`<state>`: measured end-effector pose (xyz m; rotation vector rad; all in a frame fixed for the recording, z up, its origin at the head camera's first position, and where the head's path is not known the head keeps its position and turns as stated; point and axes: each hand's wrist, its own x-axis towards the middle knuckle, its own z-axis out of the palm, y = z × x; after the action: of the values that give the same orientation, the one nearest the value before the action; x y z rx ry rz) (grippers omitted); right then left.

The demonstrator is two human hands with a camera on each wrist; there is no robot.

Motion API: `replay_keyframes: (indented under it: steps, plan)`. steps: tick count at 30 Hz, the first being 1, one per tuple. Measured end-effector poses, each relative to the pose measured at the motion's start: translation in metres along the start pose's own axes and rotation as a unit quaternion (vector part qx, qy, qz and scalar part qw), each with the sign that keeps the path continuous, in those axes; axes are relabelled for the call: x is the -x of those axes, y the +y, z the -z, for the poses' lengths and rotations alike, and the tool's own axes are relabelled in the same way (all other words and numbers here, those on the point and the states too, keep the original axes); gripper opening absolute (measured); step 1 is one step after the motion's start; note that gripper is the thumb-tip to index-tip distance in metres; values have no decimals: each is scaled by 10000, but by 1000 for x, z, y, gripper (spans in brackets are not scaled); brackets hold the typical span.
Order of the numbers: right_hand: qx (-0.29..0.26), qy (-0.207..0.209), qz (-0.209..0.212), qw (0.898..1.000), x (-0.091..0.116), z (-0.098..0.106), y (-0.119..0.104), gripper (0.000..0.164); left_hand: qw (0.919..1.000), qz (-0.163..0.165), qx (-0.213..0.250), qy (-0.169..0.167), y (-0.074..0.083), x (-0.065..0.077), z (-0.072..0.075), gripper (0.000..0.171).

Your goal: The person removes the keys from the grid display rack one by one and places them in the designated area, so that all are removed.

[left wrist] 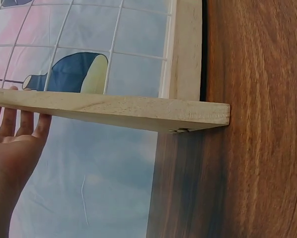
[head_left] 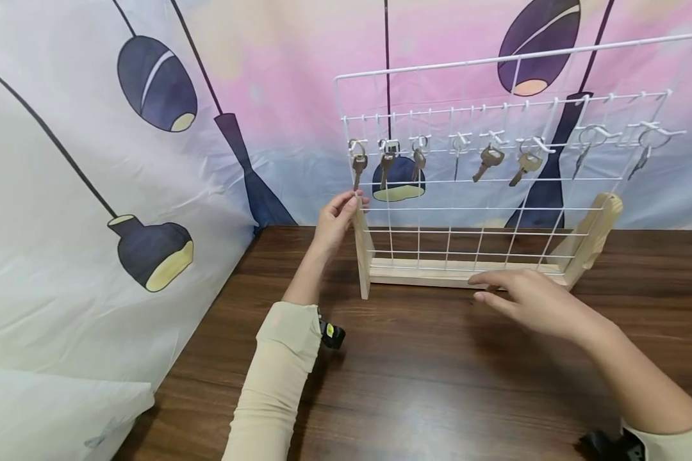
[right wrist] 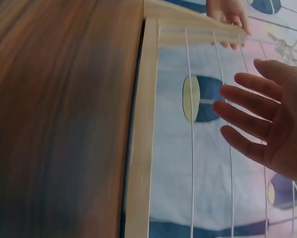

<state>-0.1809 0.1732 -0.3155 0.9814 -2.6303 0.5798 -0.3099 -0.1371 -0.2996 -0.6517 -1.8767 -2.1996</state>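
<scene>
Keys (head_left: 489, 157) hang in a row from hooks (head_left: 544, 147) across the upper part of the wire rack (head_left: 477, 208), which we find standing upright on the dark wooden counter (head_left: 409, 384). At the rack's left end, we see the left hand (head_left: 334, 223) gripping the top of the wooden upright (head_left: 364, 259), its fingers curled round the edge. Before the rack, toward its right end, the right hand (head_left: 527, 298) hovers with fingers loosely extended and apart. Behind the rack we see a cloth backdrop (head_left: 300, 83) printed with dark lamps.
</scene>
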Motion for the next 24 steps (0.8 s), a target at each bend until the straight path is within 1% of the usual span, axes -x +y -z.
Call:
replay_keyframes:
  steps: [3, 7, 10, 12, 15, 17, 19, 22, 24]
  plan:
    - [-214, 118, -44, 9997, -17, -4, -8, 20, 10000, -21, -2, 17, 0, 0, -1, 34]
    - [-599, 485, -9, 9970, -45, -10, -19, 18, 9999, -25, -19, 95, 0, 1, -3, 33]
    - [-999, 793, -179, 9917, -67, -15, -29, 20, 9999, -36, -109, 74, 0, 0, -4, 33]
    - [-1364, 1021, -361, 9847, -81, -18, -36, 24, 9999, -40, -131, 66, -1, 0, -3, 33]
    - [-1927, 1325, -583, 9705, -101, -23, -47, 29, 9998, -82, -129, 107, -2, -1, -3, 32]
    - [-2297, 1513, -659, 9592, -114, -26, -56, 32, 9998, -116, -112, 133, -3, -1, -3, 32]
    - [-2675, 1708, -714, 9456, -125, -29, -63, 33, 9996, -135, -154, 189, -4, -1, -3, 31]
    - [-3175, 2203, -706, 9196, -140, -32, -75, 33, 9993, -83, -231, 297, -5, -2, -3, 31]
    - [-3477, 2652, -665, 8969, -149, -36, -83, 32, 9990, -5, -268, 369, -5, -2, -3, 31]
